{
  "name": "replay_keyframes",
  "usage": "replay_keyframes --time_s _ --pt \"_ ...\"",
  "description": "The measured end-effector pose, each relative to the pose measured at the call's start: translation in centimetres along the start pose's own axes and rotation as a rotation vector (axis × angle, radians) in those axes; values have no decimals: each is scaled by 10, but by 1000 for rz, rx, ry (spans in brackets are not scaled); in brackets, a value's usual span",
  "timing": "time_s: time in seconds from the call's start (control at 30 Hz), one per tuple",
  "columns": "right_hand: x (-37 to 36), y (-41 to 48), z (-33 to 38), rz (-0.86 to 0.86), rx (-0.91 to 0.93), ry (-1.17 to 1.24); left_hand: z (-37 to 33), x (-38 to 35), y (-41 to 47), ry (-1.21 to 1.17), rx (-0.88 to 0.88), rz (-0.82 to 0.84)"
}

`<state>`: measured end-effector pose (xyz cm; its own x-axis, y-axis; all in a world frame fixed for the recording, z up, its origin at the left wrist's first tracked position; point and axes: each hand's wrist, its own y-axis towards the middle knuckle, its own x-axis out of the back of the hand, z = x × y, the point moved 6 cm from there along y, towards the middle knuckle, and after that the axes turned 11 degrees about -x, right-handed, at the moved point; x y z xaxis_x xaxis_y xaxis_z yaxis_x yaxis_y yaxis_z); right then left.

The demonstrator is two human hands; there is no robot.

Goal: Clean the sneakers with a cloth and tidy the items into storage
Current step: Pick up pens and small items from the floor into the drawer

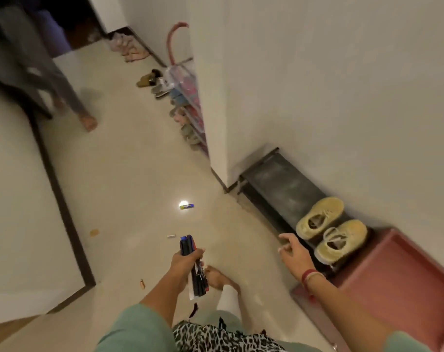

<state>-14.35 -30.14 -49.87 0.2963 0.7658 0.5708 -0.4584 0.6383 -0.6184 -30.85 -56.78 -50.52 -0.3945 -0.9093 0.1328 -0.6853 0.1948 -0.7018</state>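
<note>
- Head view, tilted: a pale tiled hallway floor [129,174] runs along a white wall, with another person's legs at the far left edge.
- A reddish storage box [403,283] sits against the wall at the right, touching the end of a low dark shoe rack [279,184]. It looks like the place where loose items are meant to go.
- The yellow sneakers [325,214] stand side by side on that rack, toes toward the wall, apparently already put away. No cloth is visible.
- The right hand [290,250] hovers just beside the sneakers with its fingers loosely spread and holding nothing, probably free to gather more.
- The left hand [185,261] is wrapped around a bundle of pens [186,243], held upright as one fistful so they carry together.
- A small blue-and-yellow tube [186,206] and a white stub [171,236] lie on the floor ahead, likely next to be collected.
</note>
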Motion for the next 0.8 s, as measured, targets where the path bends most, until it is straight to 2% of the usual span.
replay_keyframes --time_s 0.17,0.37,0.47,0.6,0.8 --pt "35 -85 -122 -53 -163 192 41 -74 -53 133 -22 180" --pt "66 -171 -258 -229 -445 455 81 -158 -118 256 -12 373" --pt "64 -197 -304 -310 -578 563 101 -196 -140 262 30 440" --pt "35 -220 -354 -299 -720 640 140 -232 -151 348 89 532" --pt "4 -239 -392 -288 -882 743 171 -267 -159 380 225 626"
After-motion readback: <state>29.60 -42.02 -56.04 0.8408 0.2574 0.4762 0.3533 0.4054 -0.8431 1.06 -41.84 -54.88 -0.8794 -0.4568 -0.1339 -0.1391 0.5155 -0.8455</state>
